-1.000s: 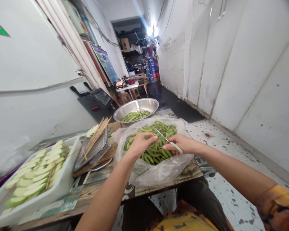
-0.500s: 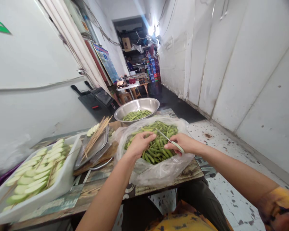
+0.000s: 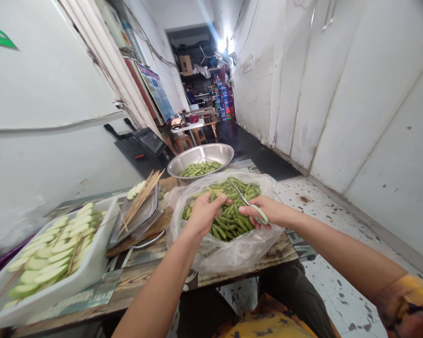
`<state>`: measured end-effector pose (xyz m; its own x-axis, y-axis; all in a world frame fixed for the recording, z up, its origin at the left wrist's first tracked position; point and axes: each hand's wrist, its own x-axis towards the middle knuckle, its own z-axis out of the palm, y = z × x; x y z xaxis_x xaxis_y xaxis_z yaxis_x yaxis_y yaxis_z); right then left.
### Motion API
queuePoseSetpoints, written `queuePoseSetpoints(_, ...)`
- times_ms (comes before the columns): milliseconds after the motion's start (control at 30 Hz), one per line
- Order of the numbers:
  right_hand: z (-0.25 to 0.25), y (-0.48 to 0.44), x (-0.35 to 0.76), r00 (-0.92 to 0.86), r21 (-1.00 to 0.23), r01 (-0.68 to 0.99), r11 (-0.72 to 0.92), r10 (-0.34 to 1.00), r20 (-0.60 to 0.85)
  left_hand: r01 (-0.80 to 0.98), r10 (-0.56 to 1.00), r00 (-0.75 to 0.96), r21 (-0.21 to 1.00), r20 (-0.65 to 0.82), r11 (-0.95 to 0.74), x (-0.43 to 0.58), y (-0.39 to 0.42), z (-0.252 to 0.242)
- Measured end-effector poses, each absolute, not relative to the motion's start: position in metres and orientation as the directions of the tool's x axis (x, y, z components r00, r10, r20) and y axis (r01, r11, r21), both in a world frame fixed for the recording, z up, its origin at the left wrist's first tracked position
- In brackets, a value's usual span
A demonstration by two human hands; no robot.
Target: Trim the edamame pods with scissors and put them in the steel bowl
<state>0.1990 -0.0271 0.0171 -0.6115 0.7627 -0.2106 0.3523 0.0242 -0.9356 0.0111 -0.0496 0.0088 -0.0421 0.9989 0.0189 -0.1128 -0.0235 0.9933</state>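
Green soybean pods [image 3: 234,226] fill an open clear plastic bag [image 3: 229,259] on the table in front of me. Over the left part of the heap, my left hand [image 3: 203,215] is closed in a pinch, with a green pod [image 3: 213,195] at its fingertips. My right hand [image 3: 270,211] grips scissors [image 3: 262,215] by their pale green handles. The metal blades point up and left above the pods, apart from my left fingers. Behind the bag, a steel bowl [image 3: 215,153] holds more pods.
Left of the bag lie wooden skewers [image 3: 141,199] on a metal tray [image 3: 151,210]. A white tub [image 3: 97,263] of skewered pale green slices [image 3: 52,258] stands farther left on the wooden table [image 3: 144,272]. A white wall [image 3: 338,108] runs along the right.
My left fingers have shifted slightly, and the pod now shows between them. The scissors have turned a little more upright, their blades farther from my left hand.
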Motion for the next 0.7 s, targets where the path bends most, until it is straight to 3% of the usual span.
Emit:
queuePoseSetpoints(267,0.009,-0.025,0.197,-0.62,-0.939,0.341,0.051,0.763,-0.184,-0.12,0.997,-0.072,0.992,0.027,-0.035,0.017,-0.051,0.005)
queuePoseSetpoints(433,0.004,-0.023,0.2,-0.591,-0.935,0.354,0.02,0.78,-0.207,-0.238,0.997,-0.074,0.971,0.002,-0.02,0.015,-0.05,0.012)
queuePoseSetpoints(600,0.011,-0.021,0.211,-0.572,-0.942,0.335,0.027,0.8,-0.18,-0.525,0.965,0.004,0.821,-0.263,0.226,0.003,-0.045,0.02)
queuePoseSetpoints(700,0.015,-0.022,0.216,-0.556,-0.94,0.342,0.017,0.81,-0.188,-0.514,0.937,0.089,0.79,-0.337,0.333,0.003,-0.046,0.021)
